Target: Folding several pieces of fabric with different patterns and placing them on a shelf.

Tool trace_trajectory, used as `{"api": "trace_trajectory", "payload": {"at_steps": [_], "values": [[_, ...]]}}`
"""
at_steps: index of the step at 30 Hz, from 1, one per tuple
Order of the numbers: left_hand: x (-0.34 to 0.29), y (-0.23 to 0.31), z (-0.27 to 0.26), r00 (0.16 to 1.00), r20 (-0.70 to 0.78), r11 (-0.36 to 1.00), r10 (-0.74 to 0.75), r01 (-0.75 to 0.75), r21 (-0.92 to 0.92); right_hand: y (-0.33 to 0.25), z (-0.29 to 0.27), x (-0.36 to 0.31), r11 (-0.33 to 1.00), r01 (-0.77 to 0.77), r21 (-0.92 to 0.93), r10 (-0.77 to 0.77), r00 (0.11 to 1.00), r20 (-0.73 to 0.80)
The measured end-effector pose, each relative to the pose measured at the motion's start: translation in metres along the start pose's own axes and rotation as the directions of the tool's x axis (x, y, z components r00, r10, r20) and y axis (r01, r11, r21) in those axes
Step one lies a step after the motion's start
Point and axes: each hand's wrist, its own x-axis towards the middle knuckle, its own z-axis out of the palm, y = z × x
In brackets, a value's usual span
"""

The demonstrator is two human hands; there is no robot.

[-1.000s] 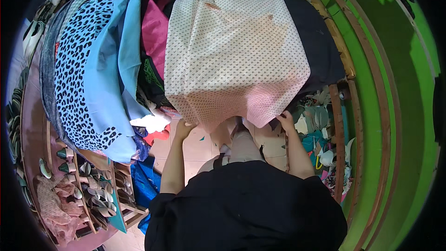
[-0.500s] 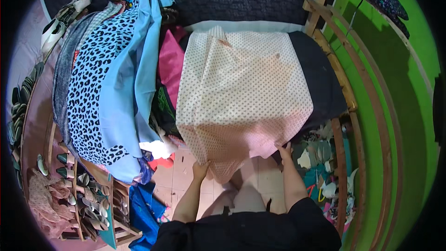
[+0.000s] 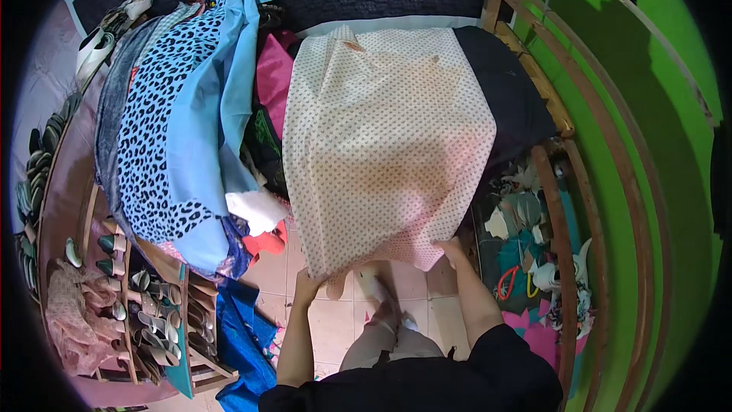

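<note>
Fingers of left hand (image 3: 307,284) and right hand (image 3: 450,248) each pinch one corner of one dotted cream cloth (image 3: 389,145).

The cream polka-dotted cloth (image 3: 385,145) lies spread flat over the dark bed — near edge hanging down.

You held a matt, thin dotted cloth (image 3: 389,152); beside it stood rough bare wooden rails (image 3: 549,107) above smooth floor tiles (image 3: 335,320).
</note>
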Motion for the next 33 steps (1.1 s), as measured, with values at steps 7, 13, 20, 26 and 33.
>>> {"api": "trace_trajectory", "payload": {"at_steps": [7, 13, 20, 26, 33], "values": [[-0.043, -0.028, -0.032, 0.987, 0.124, 0.946, 0.107, -0.139, 0.292, 0.024, -0.016, -0.154, 0.999, -0.024, -0.046, 0.029, 0.993, 0.117], [-0.089, 0.015, -0.018, 0.967, -0.157, 0.971, 0.201, -0.175, 0.16, 0.061, -0.065, -0.195, 0.99, 0.121, -0.07, -0.131, 0.977, -0.169], [-0.119, 0.105, -0.034, 0.967, 0.038, 0.951, 0.251, -0.239, -0.195, -0.097, -0.114, -0.26, 0.82, 0.453, 0.351, -0.469, 0.882, -0.043], [-0.085, 0.175, -0.032, 0.913, -0.013, 0.849, 0.407, -0.383, -0.364, -0.177, -0.149, -0.237, 0.687, 0.541, 0.485, -0.585, 0.808, -0.073], [-0.016, 0.242, -0.033, 0.878, -0.019, 0.75, 0.478, -0.419, -0.512, -0.268, -0.142, -0.21, 0.571, 0.613, 0.547, -0.705, 0.707, -0.056]]}}
